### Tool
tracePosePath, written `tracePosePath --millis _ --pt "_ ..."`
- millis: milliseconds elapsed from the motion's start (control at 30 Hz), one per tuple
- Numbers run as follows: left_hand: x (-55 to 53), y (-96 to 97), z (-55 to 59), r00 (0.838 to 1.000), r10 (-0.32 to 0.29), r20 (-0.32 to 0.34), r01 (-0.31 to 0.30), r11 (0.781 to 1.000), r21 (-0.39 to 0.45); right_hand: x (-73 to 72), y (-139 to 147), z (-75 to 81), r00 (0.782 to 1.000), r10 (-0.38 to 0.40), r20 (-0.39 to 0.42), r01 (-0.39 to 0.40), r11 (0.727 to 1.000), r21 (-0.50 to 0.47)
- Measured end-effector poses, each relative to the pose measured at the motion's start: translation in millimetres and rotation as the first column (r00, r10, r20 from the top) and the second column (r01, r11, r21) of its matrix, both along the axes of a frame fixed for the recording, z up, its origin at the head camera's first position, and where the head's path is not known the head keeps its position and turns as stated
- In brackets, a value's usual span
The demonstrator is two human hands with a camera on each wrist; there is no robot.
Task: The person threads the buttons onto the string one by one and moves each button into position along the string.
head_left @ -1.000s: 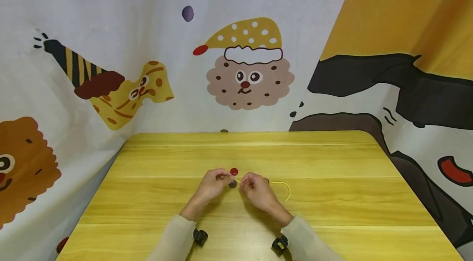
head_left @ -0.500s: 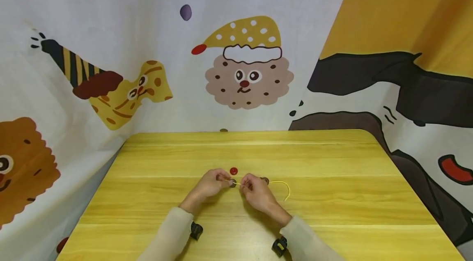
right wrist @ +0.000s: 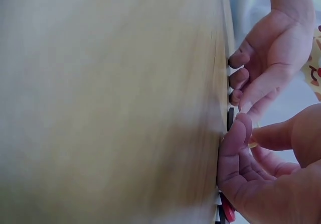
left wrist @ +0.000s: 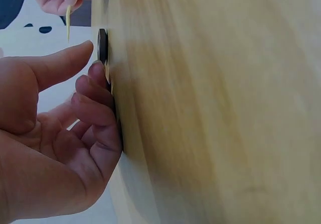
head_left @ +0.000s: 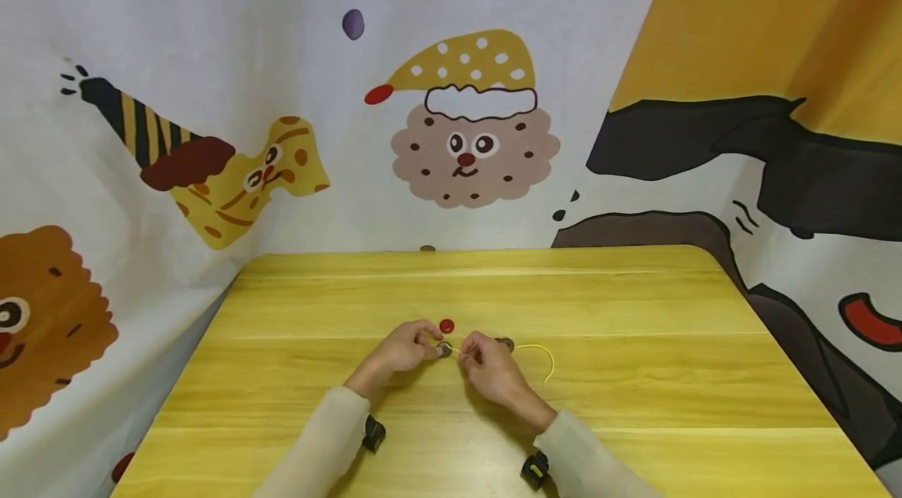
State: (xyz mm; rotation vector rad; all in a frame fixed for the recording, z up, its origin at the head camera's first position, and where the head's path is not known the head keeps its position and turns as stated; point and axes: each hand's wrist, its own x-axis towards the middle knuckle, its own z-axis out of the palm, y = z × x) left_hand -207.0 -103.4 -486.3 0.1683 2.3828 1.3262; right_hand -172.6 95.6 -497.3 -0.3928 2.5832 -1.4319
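L fingers (left wrist: 98, 114) parted since, dk btn (left wrist: 103, 45) beside tips.

My left forearm (head_left: 317, 435) and right forearm (head_left: 592, 455) slanted inward in front of me, each covered by a cream sleeve that ended short of the bare wrist. My left hand (head_left: 410, 347) and right hand (head_left: 489, 365) faced one another, near but apart. On the left, I held my thumb (left wrist: 65, 66) straight, its tip clear of the other fingers, which were loosely bent beneath it. On the right, my index finger (right wrist: 233, 141) curved toward my right thumb (right wrist: 278, 135) in a pinch, the back of that hand turned upward.
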Motion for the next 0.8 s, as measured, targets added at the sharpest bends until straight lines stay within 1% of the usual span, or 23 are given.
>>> tracePosePath --millis 233,500,567,800 --pt "0.9 0.3 -1.2 1.000 -0.020 -0.017 0.020 1.000 0.022 0.2 0.5 0.6 1.000 0.027 0.004 -0.027 1.000 -0.014" --pt "1.6 3.8 -0.6 0.998 -0.033 -0.049 0.033 0.999 -0.001 -0.3 3.4 -0.8 0.999 0.026 0.040 -0.025 0.999 -0.028" --pt "1.5 4.6 -1.4 0.999 -0.024 -0.047 0.024 1.000 -0.004 -0.1 3.2 -0.8 0.998 0.026 0.052 -0.024 0.999 -0.032" --pt "0.9 2.9 -4.1 0.999 0.011 -0.048 -0.012 1.000 -0.023 -1.1 -1.0 -1.3 0.997 0.053 0.054 -0.050 0.998 -0.045"
